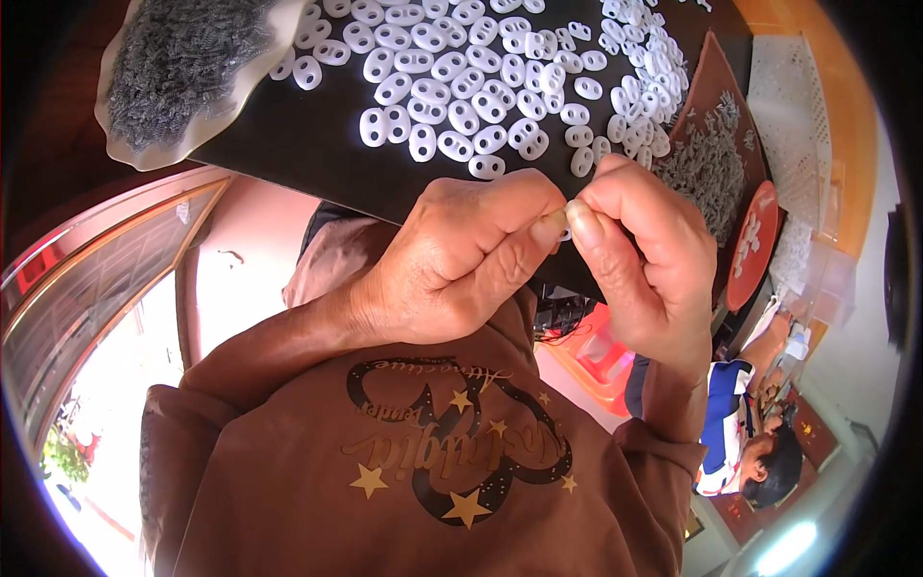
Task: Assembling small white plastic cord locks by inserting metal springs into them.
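Note:
Above my lap, my left hand (pixel 471 255) and my right hand (pixel 649 255) meet at the fingertips, thumbs and forefingers pinched. Between the two thumb tips a sliver of a small white plastic piece (pixel 565 234) shows; the fingers cover most of it. Just beyond my hands, many white oval plastic pieces with two holes (pixel 463 117) lie scattered over the dark table (pixel 279 144). They heap up more thickly toward the right, where a second pile (pixel 654 91) lies.
A pale tray (pixel 125 154) of dark grey, spring-like bits (pixel 187 67) stands at the far left. At right are a grey heap (pixel 707 163) on a brown sheet and a red round tray (pixel 755 245) with white bits. Another person (pixel 735 433) sits at lower right.

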### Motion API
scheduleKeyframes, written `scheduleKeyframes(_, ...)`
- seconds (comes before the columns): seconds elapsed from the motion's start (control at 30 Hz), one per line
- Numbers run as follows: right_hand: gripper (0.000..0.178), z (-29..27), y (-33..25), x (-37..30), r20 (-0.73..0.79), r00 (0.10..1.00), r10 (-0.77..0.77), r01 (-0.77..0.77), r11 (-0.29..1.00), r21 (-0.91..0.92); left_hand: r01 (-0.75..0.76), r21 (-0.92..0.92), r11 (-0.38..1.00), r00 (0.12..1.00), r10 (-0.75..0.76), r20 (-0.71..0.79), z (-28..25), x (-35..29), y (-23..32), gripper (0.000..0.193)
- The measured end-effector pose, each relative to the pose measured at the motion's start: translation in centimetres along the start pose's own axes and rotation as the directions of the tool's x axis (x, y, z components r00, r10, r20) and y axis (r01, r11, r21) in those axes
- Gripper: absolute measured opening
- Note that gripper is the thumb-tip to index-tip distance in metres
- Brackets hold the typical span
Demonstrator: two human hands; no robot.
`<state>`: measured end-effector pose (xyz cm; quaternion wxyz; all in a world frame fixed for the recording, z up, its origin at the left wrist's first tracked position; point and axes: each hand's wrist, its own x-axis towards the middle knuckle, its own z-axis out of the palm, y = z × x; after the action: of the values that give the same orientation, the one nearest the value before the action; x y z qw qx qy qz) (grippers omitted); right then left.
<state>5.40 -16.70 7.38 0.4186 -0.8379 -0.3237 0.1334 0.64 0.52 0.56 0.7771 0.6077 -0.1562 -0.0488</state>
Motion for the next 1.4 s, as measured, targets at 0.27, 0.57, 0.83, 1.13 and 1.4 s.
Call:
scheduleKeyframes(0.27,0.007,-1.1,-0.3,-1.0,0.041,0.975,0.218,-0.221,0.954,0.204,0.048,-0.018,0.999,0.998,-0.047,0.051,-0.4,0.2,0.5,0.013)
scheduleKeyframes(0.57,0.009,-0.3,0.6,-0.2,0.004,1.000,-0.011,0.011,0.998,0.054,0.156,-0.096,0.983,0.987,-0.150,0.065,-0.5,0.1,0.8,0.013)
scheduleKeyframes(0.83,0.009,0.2,0.1,-0.2,0.022,1.000,-0.019,0.021,0.996,-0.085,0.068,-0.020,0.997,0.997,-0.067,0.033,-0.2,-0.2,0.2,0.011)
scheduleKeyframes(1.13,0.009,1.7,-0.8,-0.9,-0.075,0.996,0.043,-0.056,0.982,-0.183,0.019,0.059,0.998,0.999,-0.021,0.030,-0.2,0.3,0.4,0.013)
scheduleKeyframes(1.4,0.008,-0.1,-0.2,-1.1,-0.030,0.991,0.130,-0.129,0.991,0.040,0.117,0.029,0.993,0.991,-0.118,0.064,-0.3,0.5,1.2,0.015)
